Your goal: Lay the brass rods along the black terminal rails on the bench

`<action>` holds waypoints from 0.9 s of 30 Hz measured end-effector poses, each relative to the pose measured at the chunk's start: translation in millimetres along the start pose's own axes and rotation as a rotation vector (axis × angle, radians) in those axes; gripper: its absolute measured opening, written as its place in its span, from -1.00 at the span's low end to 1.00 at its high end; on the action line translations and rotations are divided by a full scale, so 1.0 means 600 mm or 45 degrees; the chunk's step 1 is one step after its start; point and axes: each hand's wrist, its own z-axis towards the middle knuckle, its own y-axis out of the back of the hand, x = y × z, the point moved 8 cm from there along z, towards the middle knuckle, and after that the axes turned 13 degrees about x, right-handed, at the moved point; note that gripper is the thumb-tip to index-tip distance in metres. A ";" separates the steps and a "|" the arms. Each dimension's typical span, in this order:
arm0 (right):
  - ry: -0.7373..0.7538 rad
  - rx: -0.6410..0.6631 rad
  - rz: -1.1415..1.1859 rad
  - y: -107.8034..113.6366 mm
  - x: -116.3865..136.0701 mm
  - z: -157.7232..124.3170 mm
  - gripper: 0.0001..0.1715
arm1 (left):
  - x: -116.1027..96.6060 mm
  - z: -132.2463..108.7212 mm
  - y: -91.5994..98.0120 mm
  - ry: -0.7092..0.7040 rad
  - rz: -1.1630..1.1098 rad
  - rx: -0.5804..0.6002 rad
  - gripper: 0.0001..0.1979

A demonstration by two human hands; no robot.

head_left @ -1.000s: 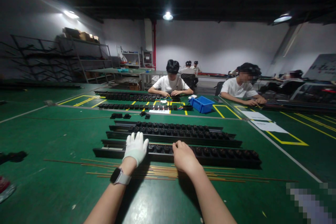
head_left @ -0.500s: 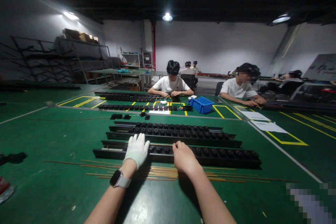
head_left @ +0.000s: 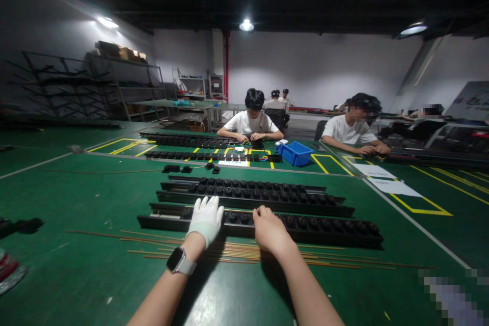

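Note:
My left hand [head_left: 206, 221], in a white glove with a watch at the wrist, lies with fingers stretched over the nearest black rail [head_left: 324, 236]. A row of round-topped black units [head_left: 315, 223] sits in this channel. To the right, my bare right hand [head_left: 270, 229] bends its fingers over the same channel. Between the hands, a thin brass-coloured rod [head_left: 240, 210] runs along the rail up to the right fingertips, which appear to pinch it; the fingertips are partly hidden. Several loose brass-coloured rods [head_left: 237, 250] lie on the green table in front, below my wrists.
Two more filled black rails [head_left: 252, 204] lie just beyond. Farther back are loose black pieces [head_left: 171, 168], a blue bin [head_left: 294, 154] and white paper sheets [head_left: 395, 187]. Across the table [head_left: 95, 275], a co-worker [head_left: 250, 122] handles wired parts; another person [head_left: 349, 130] sits at right.
My left hand has slid slightly right along the rail, uncovering a black unit on its left. The right hand stays at nearly the same spot. The whole view has shifted a little.

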 end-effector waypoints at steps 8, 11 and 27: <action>0.008 0.000 0.011 -0.001 0.000 0.001 -0.31 | -0.016 -0.001 -0.004 -0.069 -0.017 -0.041 -0.47; 0.005 -0.001 0.007 0.002 0.001 0.000 -0.31 | -0.020 -0.002 -0.004 -0.084 -0.029 -0.057 -0.46; 0.008 -0.015 -0.026 -0.005 -0.002 0.007 -0.29 | -0.082 -0.022 0.002 -0.209 -0.090 -0.079 -0.45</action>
